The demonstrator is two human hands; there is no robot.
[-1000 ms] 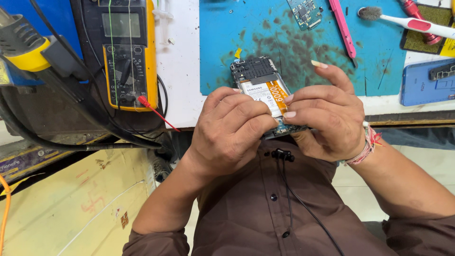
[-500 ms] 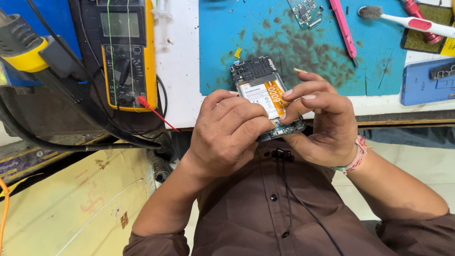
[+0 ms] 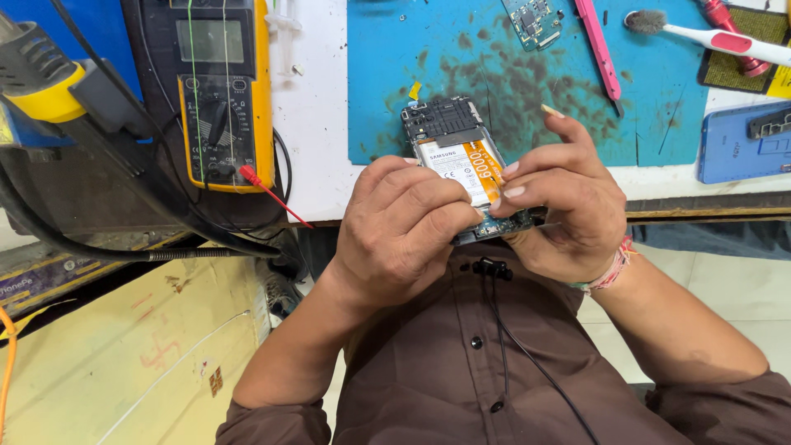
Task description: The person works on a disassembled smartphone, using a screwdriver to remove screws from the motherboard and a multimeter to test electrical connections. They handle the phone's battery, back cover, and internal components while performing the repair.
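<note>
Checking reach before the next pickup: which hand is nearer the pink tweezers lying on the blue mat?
Right. The right hand holds the opened phone just below the pink tweezers; the left hand grips the phone further left.

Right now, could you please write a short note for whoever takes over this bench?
Left hand: gripping the opened phone from its left side.
Right hand: fingertips pressed on the battery and lower edge.
Phone: held above the edge of the blue mat, back cover off, battery seated.
Nearby: yellow multimeter, loose circuit board, pink tool, toothbrush.
Done: phone opened. Left: battery not lifted out.
</note>
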